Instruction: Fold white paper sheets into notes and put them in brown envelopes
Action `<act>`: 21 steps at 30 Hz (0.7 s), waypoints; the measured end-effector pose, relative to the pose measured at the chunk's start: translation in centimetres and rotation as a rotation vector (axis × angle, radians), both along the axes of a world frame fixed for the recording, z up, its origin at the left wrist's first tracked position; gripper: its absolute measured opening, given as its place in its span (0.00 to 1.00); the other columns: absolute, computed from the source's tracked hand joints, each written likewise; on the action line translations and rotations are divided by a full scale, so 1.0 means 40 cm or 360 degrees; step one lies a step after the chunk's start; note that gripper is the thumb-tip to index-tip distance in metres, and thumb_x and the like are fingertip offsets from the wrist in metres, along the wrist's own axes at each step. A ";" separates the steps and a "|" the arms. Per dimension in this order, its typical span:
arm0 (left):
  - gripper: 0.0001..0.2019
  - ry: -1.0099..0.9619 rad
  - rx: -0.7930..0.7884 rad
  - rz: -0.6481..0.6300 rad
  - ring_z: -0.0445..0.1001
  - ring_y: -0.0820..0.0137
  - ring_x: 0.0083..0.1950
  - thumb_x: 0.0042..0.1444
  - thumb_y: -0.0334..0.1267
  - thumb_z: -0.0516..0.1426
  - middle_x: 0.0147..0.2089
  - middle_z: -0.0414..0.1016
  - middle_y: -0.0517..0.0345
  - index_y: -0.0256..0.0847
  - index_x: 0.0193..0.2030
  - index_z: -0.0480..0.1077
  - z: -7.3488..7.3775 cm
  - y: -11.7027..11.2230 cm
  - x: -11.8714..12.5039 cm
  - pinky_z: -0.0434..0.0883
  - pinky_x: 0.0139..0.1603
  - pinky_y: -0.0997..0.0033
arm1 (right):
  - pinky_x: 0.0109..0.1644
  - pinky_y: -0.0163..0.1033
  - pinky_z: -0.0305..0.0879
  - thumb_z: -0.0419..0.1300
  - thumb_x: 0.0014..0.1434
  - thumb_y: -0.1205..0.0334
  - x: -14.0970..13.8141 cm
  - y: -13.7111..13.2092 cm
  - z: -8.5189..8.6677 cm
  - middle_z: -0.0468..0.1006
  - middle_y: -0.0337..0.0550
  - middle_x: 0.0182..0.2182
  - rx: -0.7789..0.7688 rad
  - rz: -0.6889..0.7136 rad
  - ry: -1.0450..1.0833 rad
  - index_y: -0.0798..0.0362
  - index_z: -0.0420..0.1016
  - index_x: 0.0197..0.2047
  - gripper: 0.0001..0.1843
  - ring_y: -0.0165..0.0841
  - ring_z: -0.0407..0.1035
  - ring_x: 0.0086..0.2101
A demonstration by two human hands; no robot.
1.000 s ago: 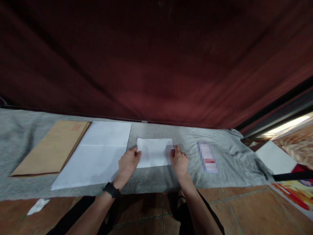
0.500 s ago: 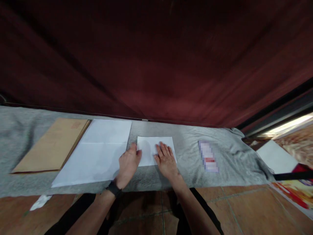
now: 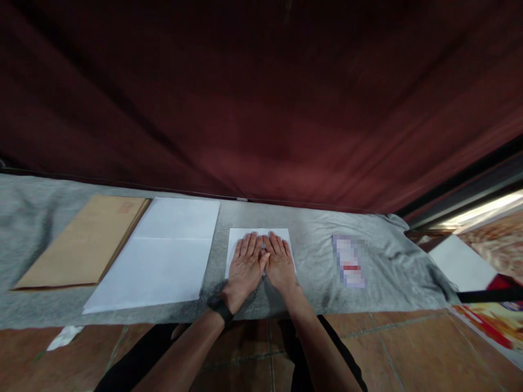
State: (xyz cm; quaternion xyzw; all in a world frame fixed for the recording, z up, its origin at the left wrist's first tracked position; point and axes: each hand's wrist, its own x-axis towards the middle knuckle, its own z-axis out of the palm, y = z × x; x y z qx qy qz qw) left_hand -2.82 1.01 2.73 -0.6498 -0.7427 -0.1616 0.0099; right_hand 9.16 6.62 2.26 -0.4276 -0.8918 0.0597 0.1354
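Pressing white paper (image 3: 232, 239); left hand (image 3: 247, 262) and right hand (image 3: 280, 263) flat toward twelve o'clock, gripping nothing; uneven pressure could skew it.

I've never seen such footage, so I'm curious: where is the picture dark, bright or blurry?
Head view: the red cloth fades to near-black along the top; a bright strip shows at the right edge. Head view: the purplish item is blocky pixels, its details unreadable; the left hand and right hand, on the white paper, look slightly soft.
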 end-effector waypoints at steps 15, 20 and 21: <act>0.31 0.0105 0.0066 0.0198 0.52 0.52 0.75 0.69 0.44 0.42 0.74 0.52 0.34 0.22 0.71 0.55 -0.026 -0.067 -0.098 0.52 0.73 0.48 | 0.68 0.54 0.50 0.48 0.71 0.56 0.087 0.066 0.000 0.62 0.56 0.68 0.0089 -0.0462 -0.0028 0.56 0.59 0.70 0.28 0.47 0.57 0.65; 0.31 0.0105 0.0080 0.0228 0.55 0.50 0.74 0.68 0.44 0.42 0.73 0.55 0.32 0.21 0.70 0.58 -0.018 -0.089 -0.106 0.54 0.72 0.47 | 0.55 0.44 0.65 0.52 0.68 0.60 0.102 0.057 0.036 0.76 0.59 0.53 -0.0112 -0.0692 0.0148 0.59 0.65 0.65 0.25 0.43 0.71 0.52; 0.31 0.0104 0.0076 0.0228 0.56 0.50 0.74 0.68 0.44 0.42 0.72 0.56 0.32 0.21 0.69 0.58 -0.017 -0.090 -0.105 0.54 0.72 0.48 | 0.53 0.42 0.66 0.53 0.67 0.60 0.101 0.055 0.041 0.77 0.58 0.50 -0.0174 -0.0718 0.0197 0.59 0.67 0.63 0.24 0.42 0.72 0.50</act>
